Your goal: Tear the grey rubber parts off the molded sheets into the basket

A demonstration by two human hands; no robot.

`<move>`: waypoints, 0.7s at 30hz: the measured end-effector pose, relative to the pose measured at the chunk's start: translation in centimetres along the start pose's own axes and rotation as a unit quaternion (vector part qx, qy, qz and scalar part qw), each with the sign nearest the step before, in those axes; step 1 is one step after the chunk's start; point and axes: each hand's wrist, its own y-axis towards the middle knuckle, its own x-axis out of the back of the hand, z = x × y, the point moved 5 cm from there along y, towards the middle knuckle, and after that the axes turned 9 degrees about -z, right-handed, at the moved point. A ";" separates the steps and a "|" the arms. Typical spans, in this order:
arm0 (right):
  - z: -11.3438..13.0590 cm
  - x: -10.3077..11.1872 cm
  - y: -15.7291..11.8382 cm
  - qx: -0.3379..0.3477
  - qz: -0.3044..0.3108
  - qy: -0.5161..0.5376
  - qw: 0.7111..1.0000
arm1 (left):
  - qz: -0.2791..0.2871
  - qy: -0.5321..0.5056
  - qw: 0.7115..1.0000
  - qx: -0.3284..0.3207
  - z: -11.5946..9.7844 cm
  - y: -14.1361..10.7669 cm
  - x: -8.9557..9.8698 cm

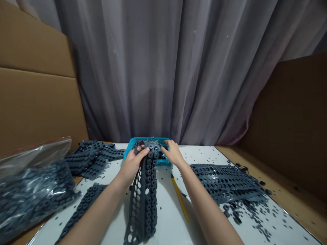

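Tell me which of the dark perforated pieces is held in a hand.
The middle strip, its far end gripped by the left hand at the blue basket. The right-hand pile, back-left pile and near-left strip lie unheld.

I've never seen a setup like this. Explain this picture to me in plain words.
There is no machine here: these are a person's bare hands, seen by a camera worn on the head, looking forward and down. The left hand holds a dark perforated sheet with rows of rings; the right hand is by its far end, though whether it touches is unclear. Behind them sits a blue basket. On the white tabletop lie a yellow stick-shaped tool, another sheet at right, and scattered dark bits. A clear bag of dark rings is at left.
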 end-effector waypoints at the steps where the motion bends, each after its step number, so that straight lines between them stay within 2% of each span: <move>1: 1.0 0.6 -0.1 0.012 -0.014 -0.004 1.000 | -0.006 0.035 0.999 -0.027 -0.1 0.2 0.2; 4: 5.8 2.3 -1.1 0.073 -0.003 -0.005 0.997 | 0.011 0.150 0.981 -0.119 -0.5 0.4 0.4; 6: 9.5 2.1 -2.5 0.178 0.112 -0.043 0.977 | 0.055 0.199 0.964 -0.166 -0.7 0.2 0.1; 8: 11.7 2.1 -3.7 0.215 0.178 -0.104 0.955 | 0.105 0.216 0.953 -0.187 -1.0 -0.2 -0.4; 11: 12.8 1.9 -4.8 0.222 0.231 -0.158 0.934 | 0.171 0.215 0.946 -0.174 -1.2 -0.8 -1.0; 15: 13.1 1.5 -5.6 0.231 0.282 -0.159 0.918 | 0.210 0.210 0.945 -0.136 -1.5 -1.3 -1.2; 18: 13.1 1.3 -6.0 0.217 0.295 -0.160 0.916 | 0.216 0.208 0.949 -0.094 -1.7 -1.4 -1.2; 21: 13.0 1.1 -6.0 0.217 0.278 -0.150 0.924 | 0.192 0.180 0.964 -0.051 -1.7 -1.2 -1.1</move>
